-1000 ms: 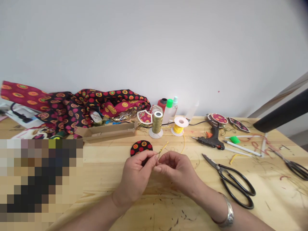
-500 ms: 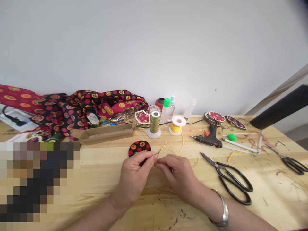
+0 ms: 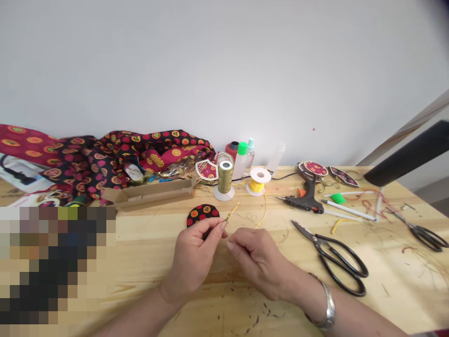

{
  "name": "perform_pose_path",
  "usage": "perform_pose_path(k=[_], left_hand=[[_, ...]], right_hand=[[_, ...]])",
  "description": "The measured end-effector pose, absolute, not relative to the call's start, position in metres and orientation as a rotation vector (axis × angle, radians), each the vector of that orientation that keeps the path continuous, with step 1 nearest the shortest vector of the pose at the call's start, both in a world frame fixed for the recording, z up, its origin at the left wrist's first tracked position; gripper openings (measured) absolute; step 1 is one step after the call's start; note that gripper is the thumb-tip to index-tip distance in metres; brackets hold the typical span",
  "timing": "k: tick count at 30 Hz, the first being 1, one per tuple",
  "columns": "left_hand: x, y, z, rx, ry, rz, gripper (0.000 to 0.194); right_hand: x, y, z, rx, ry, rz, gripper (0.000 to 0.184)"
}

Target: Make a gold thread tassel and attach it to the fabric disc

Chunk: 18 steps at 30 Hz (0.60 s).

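Note:
My left hand (image 3: 198,252) is closed in a pinch on a short yellow cord (image 3: 233,210), whose end sticks up past the thumb. Some darker gold winding shows on the cord close to the fingertips. Just to the right, my right hand (image 3: 257,260) is also closed, its fingertips pressed together and a small gap away from the left. Whatever it pinches is too fine or hidden to make out. Behind the left hand lies a round black patterned fabric piece (image 3: 199,214), partly covered by the fingers. A gold thread spool (image 3: 225,180) and a yellow cord spool (image 3: 258,183) stand beyond.
Large black-handled scissors (image 3: 331,257) lie right of my right hand. Farther back are a glue gun (image 3: 305,199), a white pen (image 3: 349,210) and smaller scissors (image 3: 426,236). A shallow cardboard box (image 3: 154,194) and patterned cloth (image 3: 115,150) are at the back left.
My hands have moved slightly apart, the left one a little to the left with the cord. The right hand's fingers have curled in more.

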<state>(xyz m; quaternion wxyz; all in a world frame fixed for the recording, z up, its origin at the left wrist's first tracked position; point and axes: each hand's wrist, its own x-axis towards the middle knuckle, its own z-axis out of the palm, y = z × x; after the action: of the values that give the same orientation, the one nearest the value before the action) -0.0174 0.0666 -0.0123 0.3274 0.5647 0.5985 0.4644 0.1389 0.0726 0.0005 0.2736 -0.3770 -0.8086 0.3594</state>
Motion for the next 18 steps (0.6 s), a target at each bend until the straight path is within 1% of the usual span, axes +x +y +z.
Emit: perform_pose_path(k=[18], left_hand=[[-0.0151, 0.0683, -0.0104, 1.400, 1.595, 1.174, 0.019]], right_hand=[[0.1408, 0.0687, 0.0068, -0.964, -2.221, 0.956, 0.027]])
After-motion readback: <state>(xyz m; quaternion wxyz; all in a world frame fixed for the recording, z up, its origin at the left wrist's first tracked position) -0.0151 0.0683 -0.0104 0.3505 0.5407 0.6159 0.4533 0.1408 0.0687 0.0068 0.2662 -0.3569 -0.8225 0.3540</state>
